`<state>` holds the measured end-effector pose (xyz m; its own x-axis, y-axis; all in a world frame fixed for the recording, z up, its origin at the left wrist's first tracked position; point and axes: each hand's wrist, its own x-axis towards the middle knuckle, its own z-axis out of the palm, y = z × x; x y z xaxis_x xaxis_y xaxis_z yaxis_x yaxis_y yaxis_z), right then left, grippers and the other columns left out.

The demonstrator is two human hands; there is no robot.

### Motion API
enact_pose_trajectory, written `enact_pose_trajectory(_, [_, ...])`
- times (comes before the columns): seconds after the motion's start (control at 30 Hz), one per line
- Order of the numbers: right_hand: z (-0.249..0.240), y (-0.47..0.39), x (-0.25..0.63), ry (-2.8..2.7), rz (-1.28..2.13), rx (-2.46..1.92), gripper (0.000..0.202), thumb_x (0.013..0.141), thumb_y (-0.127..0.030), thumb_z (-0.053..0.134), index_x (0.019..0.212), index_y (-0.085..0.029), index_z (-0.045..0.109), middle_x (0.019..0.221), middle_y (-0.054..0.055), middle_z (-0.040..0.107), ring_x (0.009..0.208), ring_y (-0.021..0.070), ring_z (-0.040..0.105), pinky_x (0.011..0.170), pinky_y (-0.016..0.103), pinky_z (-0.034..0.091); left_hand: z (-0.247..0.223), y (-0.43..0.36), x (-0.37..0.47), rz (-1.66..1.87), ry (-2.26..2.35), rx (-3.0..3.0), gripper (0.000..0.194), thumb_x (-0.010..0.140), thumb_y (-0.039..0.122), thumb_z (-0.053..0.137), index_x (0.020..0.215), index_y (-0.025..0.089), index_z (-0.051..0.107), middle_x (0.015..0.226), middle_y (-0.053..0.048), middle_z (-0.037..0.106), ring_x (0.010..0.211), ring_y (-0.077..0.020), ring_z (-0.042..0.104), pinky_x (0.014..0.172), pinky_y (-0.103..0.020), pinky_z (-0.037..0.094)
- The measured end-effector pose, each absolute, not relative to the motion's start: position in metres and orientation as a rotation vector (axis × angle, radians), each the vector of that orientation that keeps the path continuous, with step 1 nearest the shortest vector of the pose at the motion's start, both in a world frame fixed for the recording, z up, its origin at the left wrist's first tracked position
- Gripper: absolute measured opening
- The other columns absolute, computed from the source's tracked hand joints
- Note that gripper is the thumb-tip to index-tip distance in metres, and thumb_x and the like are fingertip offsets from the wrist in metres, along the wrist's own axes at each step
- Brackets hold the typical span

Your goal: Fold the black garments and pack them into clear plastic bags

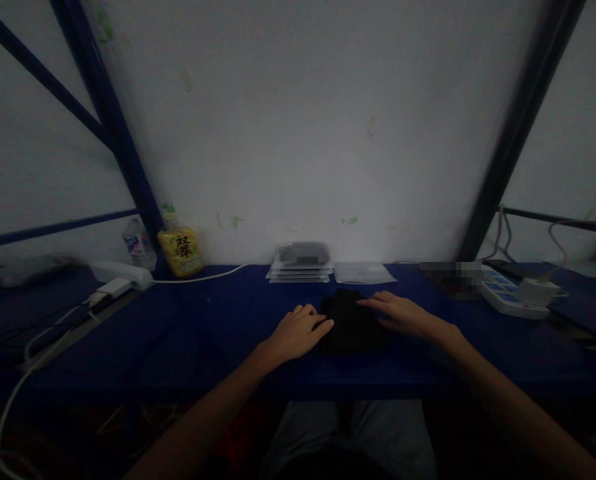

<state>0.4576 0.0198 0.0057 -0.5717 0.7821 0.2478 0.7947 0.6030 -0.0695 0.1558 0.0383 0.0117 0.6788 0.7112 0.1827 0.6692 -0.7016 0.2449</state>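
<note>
Blue desk point(178, 340) against pale wall point(298, 133), dim light. Head view: black cloth-like bundle point(353, 328) near desk's front edge, centre. Left hand point(295, 332) on its left edge, right hand point(403, 315) on upper right; both grips released, fingers extended. Stacked papers point(299, 274) behind, grey item point(303, 253) on top; yellow bottle point(181, 252) back left, power strip point(503, 291) right.

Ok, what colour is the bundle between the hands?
The bundle looks plain black, though the light is dim; it shows in the head view, the only one.
</note>
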Motion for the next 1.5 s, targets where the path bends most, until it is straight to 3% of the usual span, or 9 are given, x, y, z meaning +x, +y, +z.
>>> enact_pose_trajectory(0.1, [-0.002, 0.017, 0.449, -2.561, -0.311, -1.197, 0.06, 0.081, -0.007, 0.05, 0.138, -0.025, 0.046, 0.125, 0.013, 0.054, 0.115, 0.0246, 0.05, 0.095, 0.043, 0.044, 0.015, 0.065, 0.172, 0.327, 1.044, 2.738, 0.048, 0.092, 0.054, 0.042, 0.108, 0.017, 0.068, 0.101, -0.01, 0.062, 0.094, -0.0234, 0.056, 0.083, -0.034, 0.042])
enact_pose_trajectory(0.27, [-0.005, 0.023, 0.441, -2.628, -0.345, -0.979, 0.057, 0.078, -0.005, 0.051, 0.131, -0.024, 0.055, 0.135, 0.013, 0.05, 0.128, 0.0267, 0.043, 0.104, 0.048, 0.036, 0.021, 0.11, 0.208, 0.139, 0.691, 2.688, 0.025, 0.084, 0.029, 0.056, 0.098, 0.015, 0.071, 0.086, -0.003, 0.07, 0.081, -0.0187, 0.062, 0.074, -0.025, 0.045])
enact_pose_trajectory(0.43, [-0.006, 0.023, 0.444, -2.577, 0.001, -1.051, 0.063, 0.065, 0.0, 0.047, 0.122, -0.024, 0.062, 0.123, 0.009, 0.062, 0.114, 0.0196, 0.057, 0.101, 0.038, 0.042, 0.015, 0.147, 0.252, 0.295, 0.689, 2.689, 0.046, 0.08, 0.013, 0.051, 0.125, 0.015, 0.059, 0.121, -0.005, 0.065, 0.109, -0.0193, 0.059, 0.094, -0.027, 0.043])
enact_pose_trajectory(0.57, [-0.002, 0.019, 0.448, -2.462, 0.176, -1.15, 0.062, 0.057, -0.003, 0.046, 0.111, -0.023, 0.067, 0.11, 0.006, 0.068, 0.101, 0.0196, 0.064, 0.097, 0.037, 0.045, -0.002, 0.16, 0.28, 0.358, 0.932, 2.919, 0.052, 0.086, 0.021, 0.051, 0.137, 0.017, 0.046, 0.142, -0.014, 0.046, 0.129, -0.0284, 0.043, 0.105, -0.044, 0.034])
enact_pose_trajectory(0.73, [0.001, 0.029, 0.484, -2.044, 0.31, -1.405, 0.024, 0.071, -0.023, 0.053, 0.087, -0.017, 0.07, 0.078, 0.004, 0.07, 0.076, 0.0228, 0.066, 0.069, 0.032, 0.052, -0.009, 0.152, 0.285, 0.262, 0.942, 2.995, 0.037, 0.09, 0.027, 0.05, 0.125, 0.019, 0.058, 0.117, -0.014, 0.064, 0.112, -0.0307, 0.057, 0.095, -0.043, 0.042])
enact_pose_trajectory(0.87, [0.006, 0.044, 0.52, -1.476, 0.271, -1.567, 0.043, 0.076, -0.051, 0.057, 0.081, -0.01, 0.068, 0.072, 0.008, 0.068, 0.071, 0.025, 0.065, 0.058, 0.03, 0.049, -0.001, 0.133, 0.273, 0.376, 0.835, 3.041, 0.035, 0.087, 0.02, 0.049, 0.12, 0.02, 0.062, 0.108, -0.01, 0.068, 0.105, -0.0278, 0.062, 0.091, -0.037, 0.044])
enact_pose_trajectory(1.0, [0.026, 0.052, 0.523, -1.202, 0.084, -1.626, 0.051, 0.076, -0.056, 0.057, 0.088, -0.008, 0.069, 0.077, 0.013, 0.07, 0.077, 0.0281, 0.067, 0.059, 0.029, 0.047, 0.005, 0.112, 0.259, 0.371, 0.696, 3.052, 0.038, 0.084, 0.016, 0.049, 0.12, 0.021, 0.061, 0.096, -0.007, 0.07, 0.094, -0.0251, 0.064, 0.087, -0.034, 0.046])
enact_pose_trajectory(1.3, [0.032, 0.058, 0.458, -1.726, -0.295, -1.884, 0.032, 0.086, -0.034, 0.05, 0.11, -0.019, 0.066, 0.092, 0.012, 0.072, 0.084, 0.0274, 0.068, 0.072, 0.031, 0.046, 0.003, 0.1, 0.248, 0.287, 0.322, 3.046, 0.056, 0.086, 0.003, 0.04, 0.132, 0.032, 0.052, 0.136, -0.004, 0.05, 0.115, -0.0212, 0.055, 0.093, -0.03, 0.045])
enact_pose_trajectory(1.5, [0.01, 0.047, 0.451, -2.078, -0.322, -1.532, 0.046, 0.078, -0.016, 0.051, 0.123, -0.017, 0.058, 0.119, 0.011, 0.066, 0.106, 0.0253, 0.062, 0.09, 0.035, 0.048, -0.001, 0.101, 0.252, 0.284, 0.434, 3.091, 0.045, 0.081, 0.009, 0.052, 0.124, 0.02, 0.06, 0.124, -0.01, 0.061, 0.114, -0.0281, 0.056, 0.093, -0.037, 0.047])
